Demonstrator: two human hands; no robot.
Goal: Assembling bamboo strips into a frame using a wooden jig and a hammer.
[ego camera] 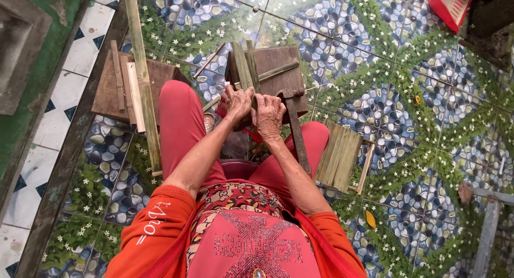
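Seated, I look down past red trousers at a brown wooden block (pixel 278 69) in front of my knees. My left hand (pixel 237 103) and my right hand (pixel 268 115) are side by side at the block's near edge, both closed around the lower ends of two upright green bamboo strips (pixel 246 65) that lean against the block. A dark cleaver-like blade (pixel 296 125) rests against the block just right of my right hand. A thin bamboo sliver (pixel 277 70) lies across the top of the block.
A long bamboo pole (pixel 143 77) and several split strips lie on a wooden board (pixel 110 90) at my left. A bundle of flat bamboo slats (pixel 339 157) sits by my right knee. A red dustpan (pixel 451 6) is at far right; a metal bar (pixel 488 232) stands at lower right.
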